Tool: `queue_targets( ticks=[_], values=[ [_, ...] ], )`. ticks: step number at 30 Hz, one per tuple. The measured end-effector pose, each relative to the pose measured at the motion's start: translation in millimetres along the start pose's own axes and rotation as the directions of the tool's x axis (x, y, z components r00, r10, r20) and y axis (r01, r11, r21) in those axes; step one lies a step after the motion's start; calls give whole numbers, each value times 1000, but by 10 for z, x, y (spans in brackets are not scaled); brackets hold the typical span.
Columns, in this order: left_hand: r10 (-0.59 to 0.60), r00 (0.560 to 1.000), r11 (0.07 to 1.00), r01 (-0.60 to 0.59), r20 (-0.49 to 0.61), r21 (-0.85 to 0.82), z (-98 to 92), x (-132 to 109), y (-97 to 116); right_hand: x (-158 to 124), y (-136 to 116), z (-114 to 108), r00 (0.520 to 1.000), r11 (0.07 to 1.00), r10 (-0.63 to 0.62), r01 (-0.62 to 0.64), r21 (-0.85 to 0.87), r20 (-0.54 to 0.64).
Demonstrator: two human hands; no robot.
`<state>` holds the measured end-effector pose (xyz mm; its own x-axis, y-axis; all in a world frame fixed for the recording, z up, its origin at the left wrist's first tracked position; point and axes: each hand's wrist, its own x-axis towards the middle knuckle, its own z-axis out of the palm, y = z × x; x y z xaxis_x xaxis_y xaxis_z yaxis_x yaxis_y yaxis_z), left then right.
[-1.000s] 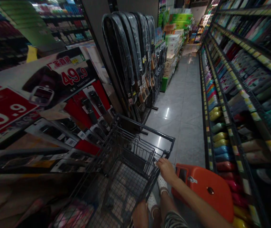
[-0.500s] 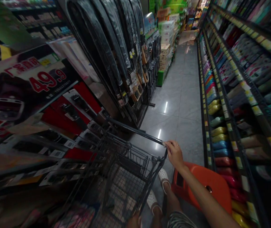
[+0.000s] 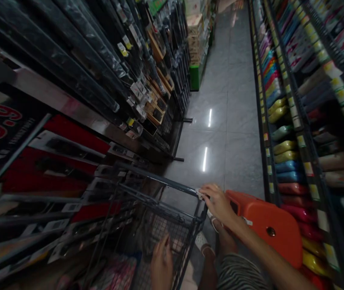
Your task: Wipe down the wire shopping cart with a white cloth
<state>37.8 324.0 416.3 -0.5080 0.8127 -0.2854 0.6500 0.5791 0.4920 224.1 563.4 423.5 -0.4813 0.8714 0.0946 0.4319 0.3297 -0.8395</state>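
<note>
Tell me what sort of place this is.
Probably a supermarket aisle: the right hand grips a wire shopping cart, price-tagged shelves of colourful goods line the right, packaged straps hang left.

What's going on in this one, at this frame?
A person stands in a shop aisle behind a wire shopping cart. Their right hand grips the right end of its handle bar, while the left hand rests, fingers extended, on the cart's wire back. An orange plastic seat sits just right of the cart. Hanging belts fill the left rack; colourful packs line the right shelves.
</note>
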Motion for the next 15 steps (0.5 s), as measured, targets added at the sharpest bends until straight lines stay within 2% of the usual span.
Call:
queue_targets(
  ticks=[1, 3, 6, 7, 10, 12, 15],
  values=[
    [128, 989, 992, -128, -71, 6, -64, 181, 147, -88, -22, -33, 1000, 1000, -11, 11, 10, -13],
    [354, 917, 935, -347, -185, 72, -186, 536, 475, -271, -41, -81, 999, 999, -24, 25, 32, -47],
    [547, 806, 837, -517, -225, 182, -298, 990, 933, -491, -23, -91, 995, 995, 49, -42, 85, -83],
    [586, 780, 810, -549, -222, 206, -307, 1111, 1053, -531, -13, -82, 991, 990, 97, -86, 113, -89],
    [656, 737, 752, -618, -165, 229, -253, 1387, 1289, -507, 8, -59, 964, 951, 244, -216, 221, -109],
    [674, 730, 733, -640, -117, 231, -177, 1516, 1370, -395, 20, -57, 931, 901, 346, -294, 317, -118],
    [668, 745, 722, -645, -8, 250, -63, 1665, 1441, -223, 48, -40, 857, 779, 504, -398, 485, -107]
  ],
)
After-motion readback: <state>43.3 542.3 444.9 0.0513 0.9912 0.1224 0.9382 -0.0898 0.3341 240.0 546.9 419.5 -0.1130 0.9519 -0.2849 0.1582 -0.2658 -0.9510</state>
